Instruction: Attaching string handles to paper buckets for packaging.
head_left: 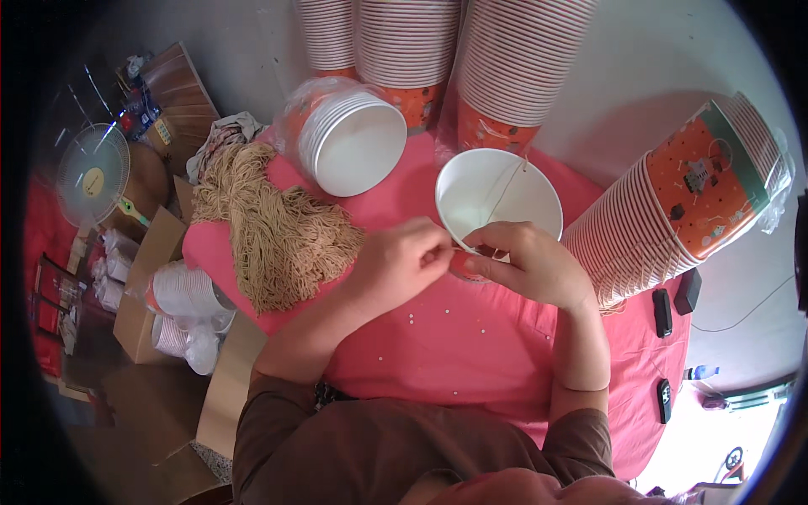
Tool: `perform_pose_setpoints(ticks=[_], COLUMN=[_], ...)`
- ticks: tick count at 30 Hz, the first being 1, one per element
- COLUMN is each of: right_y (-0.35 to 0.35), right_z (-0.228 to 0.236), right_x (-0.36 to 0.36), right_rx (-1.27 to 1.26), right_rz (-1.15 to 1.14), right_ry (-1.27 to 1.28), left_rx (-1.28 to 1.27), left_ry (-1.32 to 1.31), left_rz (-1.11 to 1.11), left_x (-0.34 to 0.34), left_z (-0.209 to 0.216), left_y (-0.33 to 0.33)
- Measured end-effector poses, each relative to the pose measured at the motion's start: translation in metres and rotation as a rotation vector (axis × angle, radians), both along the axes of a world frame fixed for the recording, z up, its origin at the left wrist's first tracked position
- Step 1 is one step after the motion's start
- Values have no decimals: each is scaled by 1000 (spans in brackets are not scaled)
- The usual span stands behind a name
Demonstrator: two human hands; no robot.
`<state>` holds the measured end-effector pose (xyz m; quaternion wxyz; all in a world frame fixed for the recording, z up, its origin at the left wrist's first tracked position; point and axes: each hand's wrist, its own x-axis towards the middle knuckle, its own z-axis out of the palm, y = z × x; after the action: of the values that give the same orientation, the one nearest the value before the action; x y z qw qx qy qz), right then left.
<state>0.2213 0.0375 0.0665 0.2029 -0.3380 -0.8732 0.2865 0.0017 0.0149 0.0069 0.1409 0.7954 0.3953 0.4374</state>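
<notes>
A white-lined paper bucket stands tilted toward me on the pink-covered table. Inside it a thin tan cord runs down from a spot on the far rim. My right hand is closed over the near rim, its thumb on the orange outer wall and its fingers at the inside edge. A short bit of cord shows by these fingers. Just left of the same wall, my left hand is pinched closed; whatever lies between its fingertips is too small to make out.
A heap of tan cords lies at the left. Nested buckets lie behind it, with tall bucket stacks at the back. Another stack leans at the right, near black devices. Small white bits dot the cloth; cardboard boxes stand left.
</notes>
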Motion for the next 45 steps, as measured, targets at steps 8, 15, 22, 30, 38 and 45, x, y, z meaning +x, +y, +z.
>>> perform_pose_setpoints(ticks=[8,15,22,30,38,45], right_y=[-2,-2,-9,-9,4,3], right_z=[5,6,12,10,-2,2], right_x=[16,12,9,2,-1,1], right_rx=[235,373,396,424,435,427], right_rz=[-199,-167,-107,11,-54,-55], right_ry=[-49,-12,127,289,275,341], left_rx=[-259,-602,-620,-560,-657,-825], left_ry=[-834,-884,-574,-527,-594,-813], left_rz=[-245,-478,-217,-227,-384,-456], left_x=[-15,-10,-2,11,12,1], left_z=[13,14,18,14,9,7], left_y=[8,13,8,-2,-3,10])
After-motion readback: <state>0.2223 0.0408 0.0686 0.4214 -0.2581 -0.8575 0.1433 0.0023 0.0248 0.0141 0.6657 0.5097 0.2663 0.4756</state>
